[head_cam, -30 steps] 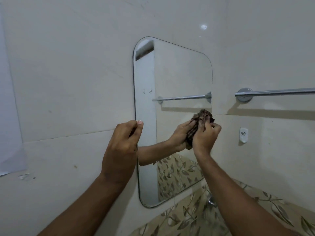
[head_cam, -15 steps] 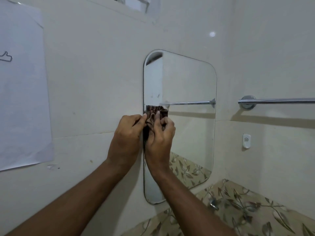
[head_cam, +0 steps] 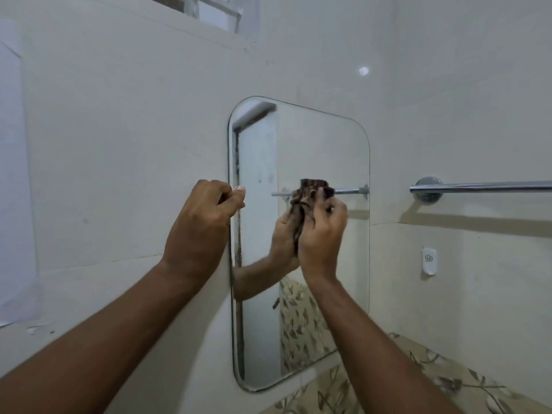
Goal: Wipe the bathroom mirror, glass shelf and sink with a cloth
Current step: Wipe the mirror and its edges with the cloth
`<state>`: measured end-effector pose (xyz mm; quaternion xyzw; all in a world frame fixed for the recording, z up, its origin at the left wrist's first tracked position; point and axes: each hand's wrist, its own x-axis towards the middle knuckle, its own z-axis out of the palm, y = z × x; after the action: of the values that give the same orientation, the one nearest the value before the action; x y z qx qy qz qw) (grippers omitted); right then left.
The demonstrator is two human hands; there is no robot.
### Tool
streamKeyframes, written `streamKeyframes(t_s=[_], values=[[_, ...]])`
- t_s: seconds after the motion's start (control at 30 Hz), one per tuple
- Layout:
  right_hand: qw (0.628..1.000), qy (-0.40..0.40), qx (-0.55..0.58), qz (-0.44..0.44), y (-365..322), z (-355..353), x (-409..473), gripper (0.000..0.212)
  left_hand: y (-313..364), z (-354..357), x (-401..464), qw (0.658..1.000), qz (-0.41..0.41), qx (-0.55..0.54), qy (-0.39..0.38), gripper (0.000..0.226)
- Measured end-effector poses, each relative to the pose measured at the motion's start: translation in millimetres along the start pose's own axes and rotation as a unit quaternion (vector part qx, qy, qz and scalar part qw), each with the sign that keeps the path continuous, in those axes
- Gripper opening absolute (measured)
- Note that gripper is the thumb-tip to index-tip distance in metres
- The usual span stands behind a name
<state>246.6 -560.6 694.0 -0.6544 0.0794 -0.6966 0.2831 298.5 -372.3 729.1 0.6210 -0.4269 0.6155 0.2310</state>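
Note:
A rounded frameless mirror [head_cam: 322,144] hangs on the cream tiled wall. My right hand [head_cam: 321,234] grips a bunched dark brown cloth [head_cam: 312,194] and presses it against the glass near the mirror's middle. My left hand [head_cam: 200,231] holds the mirror's left edge, its thumb and curled fingers pinching the rim. The reflection of my right hand and arm shows in the glass. No glass shelf or sink is in view.
A chrome towel bar [head_cam: 484,186] runs along the wall to the right of the mirror. A small white wall hook [head_cam: 429,260] sits below it. Leaf-patterned tiles [head_cam: 418,380] fill the lower right. A sheet of paper [head_cam: 15,189] hangs at far left.
My right hand has carried the cloth from the mirror's left edge rightward to its middle. My left hand stays on the left rim. The view has tilted upward slightly.

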Motion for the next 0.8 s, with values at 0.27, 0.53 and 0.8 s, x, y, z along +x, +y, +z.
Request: streamKeyframes(t_s=[0.27, 0.53, 0.8], values=[[0.975, 0.13, 0.054, 0.171, 80, -21, 65, 0.028, 1, -1, -2, 1.0, 0.004, 0.013, 0.007, 0.026], [0.978, 0.131, 0.049, 0.154, 55, -11, 64, 0.026, 2, 0, -1, 1.0, -0.007, 0.001, 0.007, 0.019], [0.996, 0.025, 0.023, -0.088, -58, 34, 6, 0.035, 10, -7, 7, 0.985, -0.114, -0.12, 0.04, 0.012]])
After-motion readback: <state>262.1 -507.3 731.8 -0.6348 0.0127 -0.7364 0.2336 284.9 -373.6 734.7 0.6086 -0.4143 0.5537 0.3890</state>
